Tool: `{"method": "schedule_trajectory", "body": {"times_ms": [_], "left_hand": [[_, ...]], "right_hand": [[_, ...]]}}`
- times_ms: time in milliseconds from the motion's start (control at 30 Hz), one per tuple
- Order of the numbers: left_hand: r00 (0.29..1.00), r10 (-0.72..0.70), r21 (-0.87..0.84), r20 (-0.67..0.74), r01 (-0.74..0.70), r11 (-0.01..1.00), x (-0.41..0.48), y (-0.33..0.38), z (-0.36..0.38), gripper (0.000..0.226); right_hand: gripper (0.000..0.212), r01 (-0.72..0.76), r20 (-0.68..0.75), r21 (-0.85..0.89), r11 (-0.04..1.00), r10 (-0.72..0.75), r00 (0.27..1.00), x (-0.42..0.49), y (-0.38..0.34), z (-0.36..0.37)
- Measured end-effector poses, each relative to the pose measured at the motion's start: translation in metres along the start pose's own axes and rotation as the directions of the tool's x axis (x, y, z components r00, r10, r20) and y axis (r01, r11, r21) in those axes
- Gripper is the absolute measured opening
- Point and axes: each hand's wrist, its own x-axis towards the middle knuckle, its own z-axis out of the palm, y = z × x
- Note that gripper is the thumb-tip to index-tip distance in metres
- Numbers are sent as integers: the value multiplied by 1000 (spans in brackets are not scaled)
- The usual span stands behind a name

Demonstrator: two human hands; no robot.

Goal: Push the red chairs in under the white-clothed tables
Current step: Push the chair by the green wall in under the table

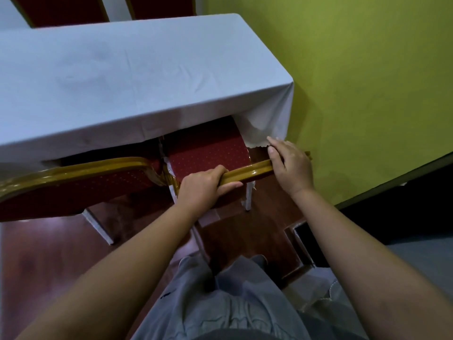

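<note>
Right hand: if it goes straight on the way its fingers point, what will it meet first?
Probably the hanging corner of the white tablecloth: the right hand rests on the gold chair back, and its fingertips look already at the cloth's scalloped hem. Depth is unclear.

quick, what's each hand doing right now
Left hand: closed around the chair's top rail.
Right hand: open, flat on the same rail's right end, fingertips by the tablecloth.

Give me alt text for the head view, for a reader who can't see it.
Both hands rest on the gold top rail of a red chair partly under a white-clothed table: the left hand grips the rail, the right hand lies on its end. A second red chair stands alongside on the left, and a green wall is on the right.
</note>
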Motion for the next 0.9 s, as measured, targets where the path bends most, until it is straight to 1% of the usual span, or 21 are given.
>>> {"method": "schedule_trajectory", "body": {"times_ms": [100,433,533,633,733,800,867,900], "left_hand": [[1000,2,4,-14,-2,1000,-7,7,1,60],[993,118,65,-31,-116,991,10,-12,-8,61],[990,142,60,2,-142,988,11,-17,-9,70],[986,154,54,62,-158,986,11,-27,-14,72],[984,138,56,112,-145,988,12,-36,-18,75],[985,128,52,120,-135,990,10,-35,-17,76],[988,75,-6,133,-75,997,9,-32,-17,74],[985,31,-66,170,-20,998,10,-31,-20,70]], "right_hand": [[54,10,-22,30,1000,-9,1000,-8,5,0],[55,-1,-36,30,1000,2,999,4,-8,5],[54,9,-44,14,1000,-8,999,4,-9,7],[52,27,-48,6,1000,-27,998,3,-14,11],[52,47,-41,29,998,-46,998,4,-17,15],[53,49,-35,53,997,-47,998,6,-14,15],[52,43,-34,91,995,-40,999,6,-9,15],[51,37,-35,111,993,-33,999,6,-8,15]]}}
